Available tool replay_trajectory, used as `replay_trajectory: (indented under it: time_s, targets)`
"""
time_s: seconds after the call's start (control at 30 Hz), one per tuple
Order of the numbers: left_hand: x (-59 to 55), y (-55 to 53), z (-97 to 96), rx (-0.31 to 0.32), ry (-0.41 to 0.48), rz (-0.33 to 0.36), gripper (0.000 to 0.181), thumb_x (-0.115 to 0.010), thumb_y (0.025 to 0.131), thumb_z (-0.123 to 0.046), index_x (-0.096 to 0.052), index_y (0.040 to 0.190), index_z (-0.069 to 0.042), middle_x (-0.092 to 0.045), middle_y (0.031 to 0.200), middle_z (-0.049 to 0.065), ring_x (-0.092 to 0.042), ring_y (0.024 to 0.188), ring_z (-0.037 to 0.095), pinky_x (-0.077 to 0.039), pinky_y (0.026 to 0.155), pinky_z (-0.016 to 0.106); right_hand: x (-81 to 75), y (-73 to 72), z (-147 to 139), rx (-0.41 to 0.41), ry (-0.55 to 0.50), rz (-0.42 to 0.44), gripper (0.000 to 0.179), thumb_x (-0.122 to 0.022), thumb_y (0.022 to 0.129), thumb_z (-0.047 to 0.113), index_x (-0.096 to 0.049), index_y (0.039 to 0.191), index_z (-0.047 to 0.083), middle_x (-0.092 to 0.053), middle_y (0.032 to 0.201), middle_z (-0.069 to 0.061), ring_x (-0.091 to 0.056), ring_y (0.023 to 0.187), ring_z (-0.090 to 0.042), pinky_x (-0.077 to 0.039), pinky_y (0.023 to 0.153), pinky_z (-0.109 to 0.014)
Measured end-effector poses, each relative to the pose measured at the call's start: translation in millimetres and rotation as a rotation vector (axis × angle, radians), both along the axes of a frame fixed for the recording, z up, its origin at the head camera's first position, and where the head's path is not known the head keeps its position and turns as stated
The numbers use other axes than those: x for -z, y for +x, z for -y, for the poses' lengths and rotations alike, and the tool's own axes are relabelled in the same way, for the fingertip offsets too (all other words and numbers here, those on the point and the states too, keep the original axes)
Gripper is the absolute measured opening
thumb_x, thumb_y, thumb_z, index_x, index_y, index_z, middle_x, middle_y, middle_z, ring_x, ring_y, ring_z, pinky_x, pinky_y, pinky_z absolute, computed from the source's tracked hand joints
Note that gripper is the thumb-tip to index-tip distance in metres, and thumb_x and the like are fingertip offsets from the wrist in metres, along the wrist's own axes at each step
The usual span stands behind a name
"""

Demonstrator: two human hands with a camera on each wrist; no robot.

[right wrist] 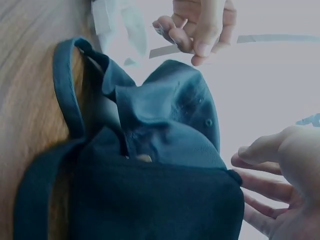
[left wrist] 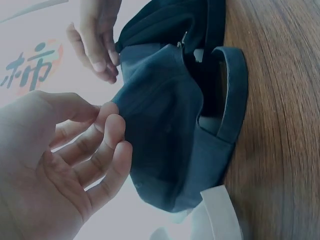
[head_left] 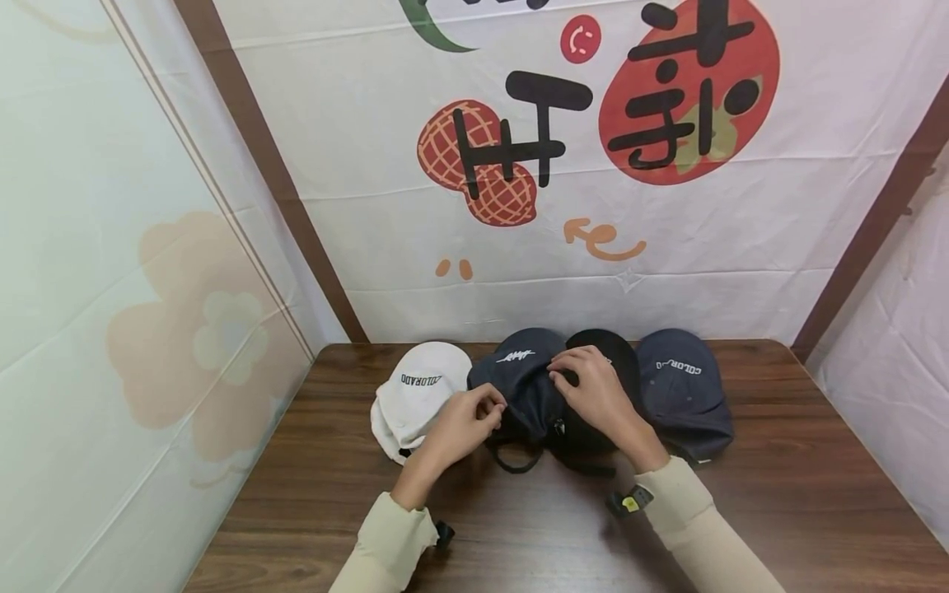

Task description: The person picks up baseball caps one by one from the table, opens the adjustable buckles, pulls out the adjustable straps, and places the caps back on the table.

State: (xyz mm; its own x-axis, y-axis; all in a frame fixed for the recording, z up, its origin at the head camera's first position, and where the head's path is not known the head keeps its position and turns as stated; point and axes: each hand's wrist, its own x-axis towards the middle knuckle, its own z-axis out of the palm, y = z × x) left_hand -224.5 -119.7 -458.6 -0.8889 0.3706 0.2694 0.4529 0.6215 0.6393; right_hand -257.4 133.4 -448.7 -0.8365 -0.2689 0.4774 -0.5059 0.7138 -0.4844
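A navy cap [head_left: 511, 375] with white script lettering stands second from left in a row on the table, its back strap looping toward me. My left hand [head_left: 461, 424] hovers at its left side with fingers loosely bent; the right wrist view shows a small gap between that hand [right wrist: 207, 25] and the cap [right wrist: 175, 100]. A black cap [head_left: 626, 375] overlaps the navy one on the right. Over it is my right hand [head_left: 596, 395], fingers relaxed and holding nothing. In the right wrist view its fingertips are by the black cap's edge [right wrist: 165, 200]; contact is unclear.
A white cap [head_left: 423, 387] lettered COLORADO sits at the row's left end, and another navy cap [head_left: 685, 395] at the right end. The wooden table [head_left: 519, 527] meets a printed white cloth wall [head_left: 371, 206] behind the caps. Cloth also hangs at both sides.
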Motion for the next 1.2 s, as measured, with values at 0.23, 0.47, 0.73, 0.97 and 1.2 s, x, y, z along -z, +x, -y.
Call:
replay_trajectory:
  time_s: [0.23,0.47,0.73,0.97,1.2]
  targets:
    - [0.8,0.7,8.7,0.001,0.068,0.042,0.007,-0.066,0.104,-0.009,-0.073,0.103,-0.007,-0.071,0.076,-0.003,-0.062,0.065,0.005,-0.051,0.061,0.021,3.2,11.9,4.4,-0.025,-0.055,-0.061,0.011,-0.079,0.097,0.012,-0.083,0.106,0.009,-0.076,0.118,-0.007,-0.064,0.116,-0.029,-0.056,0.099,-0.051]
    - [4.2,0.1,18.1,-0.008,0.125,0.053,0.007,-0.066,0.103,-0.005,-0.073,0.103,-0.004,-0.072,0.076,0.002,-0.068,0.065,0.014,-0.055,0.062,0.021,8.6,24.3,16.6,-0.087,-0.115,-0.145,0.012,-0.081,0.095,0.01,-0.082,0.106,0.009,-0.076,0.114,-0.004,-0.066,0.112,-0.024,-0.057,0.101,-0.047]
    - [0.6,2.0,32.4,-0.02,0.132,0.055,0.009,-0.065,0.103,-0.005,-0.073,0.106,-0.003,-0.073,0.08,0.006,-0.071,0.066,0.023,-0.055,0.064,0.021,15.0,35.2,32.7,-0.156,-0.108,-0.221,0.015,-0.084,0.092,0.008,-0.081,0.107,0.012,-0.075,0.112,-0.001,-0.067,0.105,-0.018,-0.059,0.083,-0.035]
    - [4.5,2.0,50.8,-0.061,0.129,0.032,0.01,-0.068,0.101,-0.003,-0.074,0.103,-0.01,-0.073,0.079,0.004,-0.066,0.065,0.008,-0.055,0.065,0.022,21.7,43.2,49.0,-0.264,-0.133,-0.198,0.014,-0.081,0.094,0.005,-0.08,0.107,0.009,-0.075,0.108,-0.001,-0.069,0.096,-0.013,-0.06,0.077,-0.023]
    - [9.4,4.4,65.9,-0.084,0.142,0.026,0.011,-0.068,0.101,-0.002,-0.075,0.103,-0.011,-0.073,0.079,0.004,-0.066,0.066,0.008,-0.053,0.061,0.022,25.7,48.2,64.5,-0.325,-0.104,-0.149,0.014,-0.078,0.097,0.007,-0.08,0.11,0.012,-0.075,0.11,0.001,-0.069,0.094,-0.012,-0.06,0.076,-0.02]
